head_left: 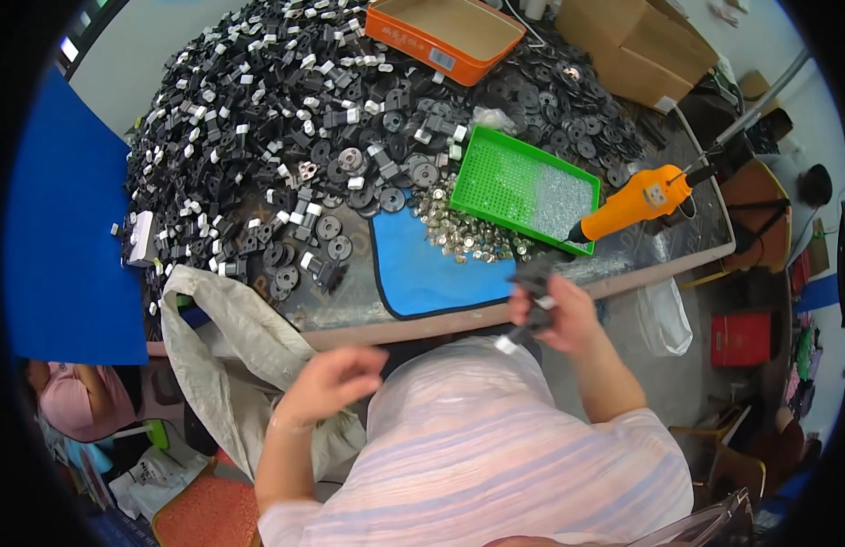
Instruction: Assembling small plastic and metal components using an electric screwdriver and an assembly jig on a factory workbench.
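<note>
My right hand (573,314) is closed around a black plastic part (537,317) with a white tip, held just in front of the table edge; motion blurs it. To the left, my left hand (336,383) hovers over a whitish sack (231,328). It is blurred, with fingers loosely stretched and nothing visible in them. Between the hands and the heap lies a blue mat (432,283). Small shiny metal pieces (463,232) are scattered along its far edge. A green tray (500,214) of tiny silvery pieces stands beside them.
A big heap of black parts with white tips (258,118) covers the table's left and back. Black discs (550,100) pile near an orange box (441,41) and a cardboard box (632,46). An orange electric screwdriver (637,201) hangs over the tray's right end.
</note>
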The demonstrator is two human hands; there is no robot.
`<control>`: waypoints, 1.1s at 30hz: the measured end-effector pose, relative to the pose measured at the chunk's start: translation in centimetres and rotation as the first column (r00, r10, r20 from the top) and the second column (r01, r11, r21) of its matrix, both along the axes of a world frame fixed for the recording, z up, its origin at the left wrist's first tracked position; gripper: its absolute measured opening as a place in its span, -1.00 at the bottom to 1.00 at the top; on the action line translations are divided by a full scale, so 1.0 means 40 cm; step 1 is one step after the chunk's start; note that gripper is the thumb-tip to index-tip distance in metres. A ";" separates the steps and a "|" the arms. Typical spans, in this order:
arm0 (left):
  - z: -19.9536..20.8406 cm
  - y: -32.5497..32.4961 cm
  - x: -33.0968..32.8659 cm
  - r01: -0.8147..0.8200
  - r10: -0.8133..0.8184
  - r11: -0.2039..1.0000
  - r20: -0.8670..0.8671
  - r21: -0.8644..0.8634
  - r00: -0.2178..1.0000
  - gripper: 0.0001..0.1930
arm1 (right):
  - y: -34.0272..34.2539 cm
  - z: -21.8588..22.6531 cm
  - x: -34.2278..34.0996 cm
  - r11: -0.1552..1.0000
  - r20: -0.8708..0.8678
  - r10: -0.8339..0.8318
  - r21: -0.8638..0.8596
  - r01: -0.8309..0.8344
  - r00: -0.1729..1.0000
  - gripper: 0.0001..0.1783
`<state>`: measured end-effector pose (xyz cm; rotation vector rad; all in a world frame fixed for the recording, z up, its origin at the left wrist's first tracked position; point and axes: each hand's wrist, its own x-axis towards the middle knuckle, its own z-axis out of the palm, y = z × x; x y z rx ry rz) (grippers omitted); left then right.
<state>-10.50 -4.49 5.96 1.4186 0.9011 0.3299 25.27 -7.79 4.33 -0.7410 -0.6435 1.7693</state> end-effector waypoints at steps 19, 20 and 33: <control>-0.107 0.175 0.193 -0.436 0.473 0.881 0.315 -0.184 0.822 -0.74 | 0.241 -0.035 -0.136 0.932 0.586 0.308 -0.027 -0.362 0.749 -0.45; -0.118 0.177 0.184 -0.389 0.432 0.899 0.266 -0.201 0.862 -0.75 | 0.250 -0.028 -0.139 0.903 0.690 0.324 -0.022 -0.428 0.647 -0.46; -0.156 0.152 0.197 -0.404 0.466 0.725 0.034 0.558 0.884 -0.68 | 0.319 -0.010 -0.135 0.708 0.844 -0.536 0.449 -0.545 0.000 -0.87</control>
